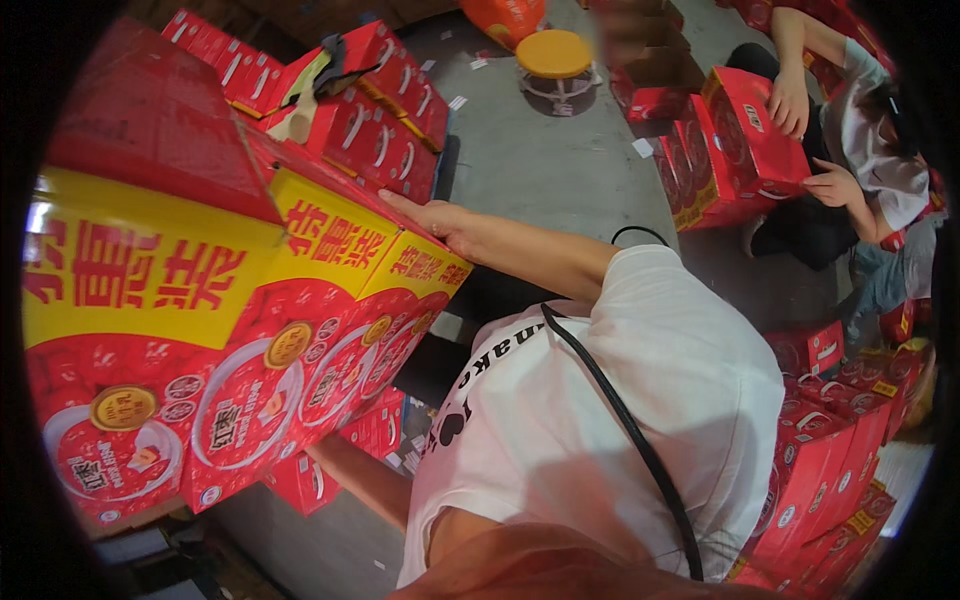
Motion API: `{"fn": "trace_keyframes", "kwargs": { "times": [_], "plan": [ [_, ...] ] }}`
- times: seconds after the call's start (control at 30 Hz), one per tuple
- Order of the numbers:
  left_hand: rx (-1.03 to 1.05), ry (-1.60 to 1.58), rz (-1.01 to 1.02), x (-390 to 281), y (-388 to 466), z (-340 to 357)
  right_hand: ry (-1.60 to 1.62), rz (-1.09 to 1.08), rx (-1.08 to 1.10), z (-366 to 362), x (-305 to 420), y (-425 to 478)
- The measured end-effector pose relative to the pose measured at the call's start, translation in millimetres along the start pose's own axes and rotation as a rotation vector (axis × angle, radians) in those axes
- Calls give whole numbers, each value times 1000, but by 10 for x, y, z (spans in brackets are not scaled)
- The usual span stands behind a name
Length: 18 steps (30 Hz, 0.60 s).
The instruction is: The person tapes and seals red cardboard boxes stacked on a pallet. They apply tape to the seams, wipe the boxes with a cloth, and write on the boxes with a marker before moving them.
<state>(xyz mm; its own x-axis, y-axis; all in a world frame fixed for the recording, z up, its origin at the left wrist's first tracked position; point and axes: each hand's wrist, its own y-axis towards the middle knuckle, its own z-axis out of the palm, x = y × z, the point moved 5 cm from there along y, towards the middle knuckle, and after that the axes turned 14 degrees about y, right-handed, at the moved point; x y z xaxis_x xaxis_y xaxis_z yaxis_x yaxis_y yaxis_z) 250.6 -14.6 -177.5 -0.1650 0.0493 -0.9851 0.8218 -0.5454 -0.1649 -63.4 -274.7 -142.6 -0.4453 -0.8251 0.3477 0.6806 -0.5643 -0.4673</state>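
Note:
A row of large red and yellow gift cartons stands close in front of me, its printed sides towards the camera. My right hand grips the upper edge of the carton nearest my body, fingers stretched along its top. My left forearm reaches to the lower edge of the same row. The left hand itself is hidden behind the cartons, so its hold cannot be seen. At the left of the view, the closest carton looks largest and leans against the others.
Stacked red cartons with white handles stand beyond, a dark cloth on top. A yellow-topped stool is on the grey floor. At upper right a seated co-worker touches a red carton. More cartons are piled behind me.

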Motion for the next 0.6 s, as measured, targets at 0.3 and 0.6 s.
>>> {"fn": "trace_keyframes", "kwargs": {
  "times": [0.3, 0.6],
  "plan": [
    [407, 12, -185, 658, 518, 1504, 136, -357, 82, -630, 758, -1033],
    [1159, 329, -78, 1336, 386, 5054, 240, -661, -362, -3432, 1023, -1138]
  ]
}}
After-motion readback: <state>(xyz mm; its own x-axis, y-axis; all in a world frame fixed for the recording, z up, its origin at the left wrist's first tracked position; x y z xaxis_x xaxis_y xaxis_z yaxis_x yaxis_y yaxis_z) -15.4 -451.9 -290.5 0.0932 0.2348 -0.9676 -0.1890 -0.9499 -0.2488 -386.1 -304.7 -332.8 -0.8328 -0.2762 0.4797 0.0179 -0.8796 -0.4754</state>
